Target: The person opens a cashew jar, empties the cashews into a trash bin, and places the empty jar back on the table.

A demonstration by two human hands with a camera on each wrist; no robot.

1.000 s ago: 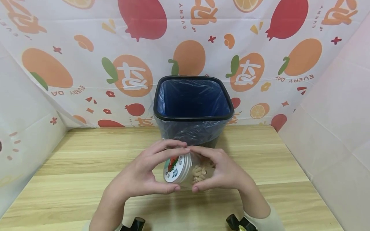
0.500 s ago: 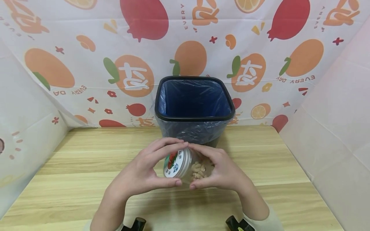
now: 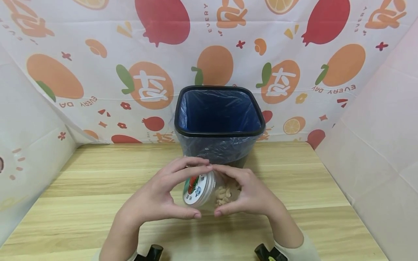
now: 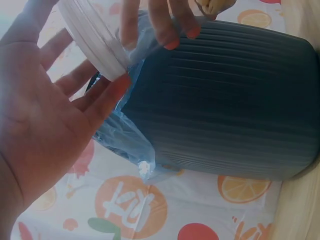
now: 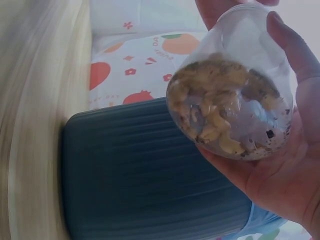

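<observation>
Between my two hands a clear plastic jar (image 5: 250, 40) lies tilted on its side, with its white lid (image 3: 197, 190) to the left. The lid bears a printed red and green picture. Pale curved pieces like cashews (image 5: 220, 110) have gathered low in the jar, with dark crumbs on its wall. My left hand (image 3: 166, 192) curves its fingers and thumb around the lid, a fingertip at its edge in the left wrist view. My right hand (image 3: 251, 194) grips the jar's body near the base. The fingertips of both hands meet over the jar's top in the head view.
A dark bin (image 3: 213, 146) with a black rim and a clear bag liner stands behind the jar, against a fruit-printed cloth (image 3: 183, 65). Beneath lies a light wooden table (image 3: 107, 174). White cloth walls (image 3: 375, 145) rise on both sides.
The jar and both hands rise slightly, then sink back by now. The jar stays tilted, and the pieces inside have shifted a little.
</observation>
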